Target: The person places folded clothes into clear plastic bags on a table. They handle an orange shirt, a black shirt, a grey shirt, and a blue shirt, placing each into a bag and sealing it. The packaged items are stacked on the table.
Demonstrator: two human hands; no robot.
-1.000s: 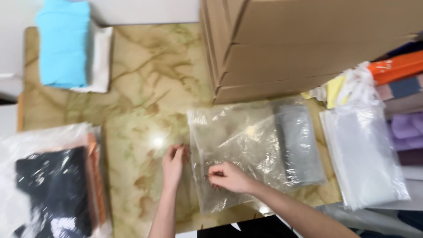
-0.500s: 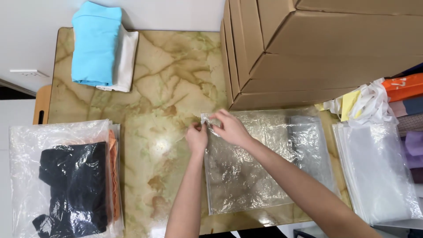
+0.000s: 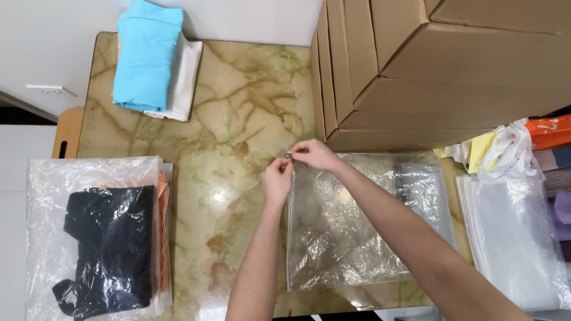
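Two hands, left (image 3: 277, 180) and right (image 3: 314, 154), pinching slider (image 3: 289, 156) of clear crinkled zip bag (image 3: 351, 232).

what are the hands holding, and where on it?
Both hands, left and right, pinch the clear plastic zip bag at its top-left corner, by the small slider.

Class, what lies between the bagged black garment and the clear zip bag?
In the head view, only bare marble tabletop lies between black garment and zip bag.

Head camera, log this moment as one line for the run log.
left hand: holds clear zip bag top corner | right hand: pinches its slider | bag: flat on marble table
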